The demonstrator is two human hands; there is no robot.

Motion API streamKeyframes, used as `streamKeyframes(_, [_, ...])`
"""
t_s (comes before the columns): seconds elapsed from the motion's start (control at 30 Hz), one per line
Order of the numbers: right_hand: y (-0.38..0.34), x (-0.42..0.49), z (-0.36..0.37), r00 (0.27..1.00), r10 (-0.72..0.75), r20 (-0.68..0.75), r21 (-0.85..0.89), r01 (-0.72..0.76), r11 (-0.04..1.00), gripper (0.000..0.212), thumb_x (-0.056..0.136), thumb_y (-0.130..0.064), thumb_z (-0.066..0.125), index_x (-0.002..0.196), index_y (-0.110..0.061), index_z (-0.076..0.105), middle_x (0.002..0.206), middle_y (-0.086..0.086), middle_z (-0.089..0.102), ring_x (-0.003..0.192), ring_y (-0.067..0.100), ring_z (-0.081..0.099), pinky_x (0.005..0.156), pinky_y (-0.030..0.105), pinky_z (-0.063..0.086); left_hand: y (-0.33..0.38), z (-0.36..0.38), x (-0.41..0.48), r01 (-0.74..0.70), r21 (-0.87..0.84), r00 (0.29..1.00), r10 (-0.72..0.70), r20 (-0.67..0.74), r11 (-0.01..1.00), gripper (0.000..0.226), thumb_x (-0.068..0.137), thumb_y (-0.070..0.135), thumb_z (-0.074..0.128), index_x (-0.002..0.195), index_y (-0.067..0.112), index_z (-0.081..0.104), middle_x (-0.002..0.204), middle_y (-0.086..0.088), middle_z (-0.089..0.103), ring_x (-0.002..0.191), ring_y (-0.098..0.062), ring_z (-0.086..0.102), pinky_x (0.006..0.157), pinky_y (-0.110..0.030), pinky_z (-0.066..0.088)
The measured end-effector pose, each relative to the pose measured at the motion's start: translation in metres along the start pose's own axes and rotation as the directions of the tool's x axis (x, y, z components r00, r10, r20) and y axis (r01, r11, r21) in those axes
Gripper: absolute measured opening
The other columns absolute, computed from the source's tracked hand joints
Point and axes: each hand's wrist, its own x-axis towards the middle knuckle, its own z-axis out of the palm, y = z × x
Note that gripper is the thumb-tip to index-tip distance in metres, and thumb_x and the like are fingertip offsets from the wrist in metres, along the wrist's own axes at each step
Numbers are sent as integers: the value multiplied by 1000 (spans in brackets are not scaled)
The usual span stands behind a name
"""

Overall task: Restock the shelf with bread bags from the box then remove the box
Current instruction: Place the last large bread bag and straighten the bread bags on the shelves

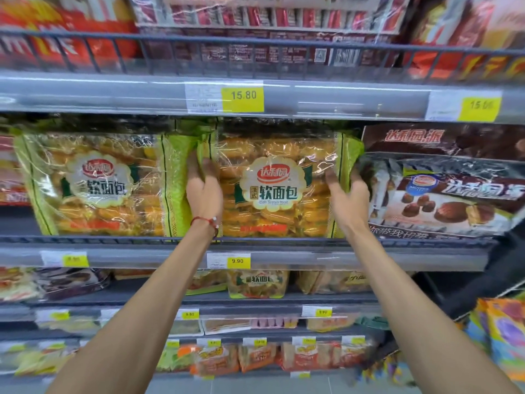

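A green and clear bread bag full of yellow-wrapped rolls stands upright on the middle shelf. My left hand holds its left edge and my right hand holds its right edge. A second bread bag of the same kind stands just to its left, touching it. The box is not in view.
Brown chocolate pie bags crowd the shelf right of the held bag. The upper shelf with a 15.80 price tag hangs close above. Lower shelves carry smaller bread packs. Colourful bags stand at the lower right.
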Motion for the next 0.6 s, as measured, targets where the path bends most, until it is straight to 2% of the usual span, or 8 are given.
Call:
streamKeyframes(0.1, [3,-6,-3,999,-44,5,-30,44,999,63,106,-46,50,152,-4,42,115,-7,55,105,8,51,101,23,32,-10,1,2,-11,0,1000,11,23,1000,51,104,45,30,154,34,23,154,6,38,134,-11,40,111,-27,30])
streamKeyframes(0.17, [7,-9,-2,998,-63,11,-55,64,996,55,109,-38,45,154,-7,39,119,-9,51,110,6,46,99,19,31,-17,1,2,-4,13,998,3,59,1000,55,104,46,29,155,29,21,153,2,39,138,-21,41,115,-29,28])
streamKeyframes(0.23, [7,-8,-1,999,-48,12,-70,49,996,51,110,-35,44,153,-9,40,127,-10,46,118,7,41,105,20,27,-17,1,3,0,27,997,-2,74,1000,54,105,41,31,155,24,21,154,0,38,139,-18,39,107,-19,26])
streamKeyframes(0.3, [7,-6,0,1000,-13,3,-78,14,997,48,109,-37,46,148,-11,44,136,-1,55,125,18,50,117,37,33,-12,0,3,-15,34,998,13,63,999,51,106,34,33,155,22,24,149,1,44,130,-11,45,98,-14,29])
streamKeyframes(0.37, [7,-6,1,1000,-1,-30,-109,-2,994,39,108,-32,49,138,-7,51,121,10,61,116,28,56,111,50,42,-5,-3,1,-53,49,997,51,50,997,49,105,27,37,154,22,26,133,8,55,112,-2,53,89,-8,36])
streamKeyframes(0.43, [3,-10,1,996,-30,-78,-141,19,990,34,105,-17,53,137,-6,51,125,9,59,120,29,55,110,48,43,0,-8,-3,-81,34,995,79,53,996,57,102,16,44,155,21,23,128,16,51,109,3,51,91,-3,34])
streamKeyframes(0.53, [-7,-28,4,989,-66,-132,-176,42,984,55,102,-11,55,153,-12,34,158,10,37,148,25,33,127,41,23,0,-11,-19,-132,29,991,132,27,991,68,94,5,52,154,16,22,139,17,35,127,4,35,112,-16,26])
streamKeyframes(0.6, [-14,-43,11,983,-118,-142,-200,88,976,63,103,-11,55,159,-15,26,170,4,16,156,18,13,122,25,9,-5,-8,-34,-185,122,983,184,14,975,67,93,6,55,151,15,23,153,8,24,141,-2,20,119,-25,17])
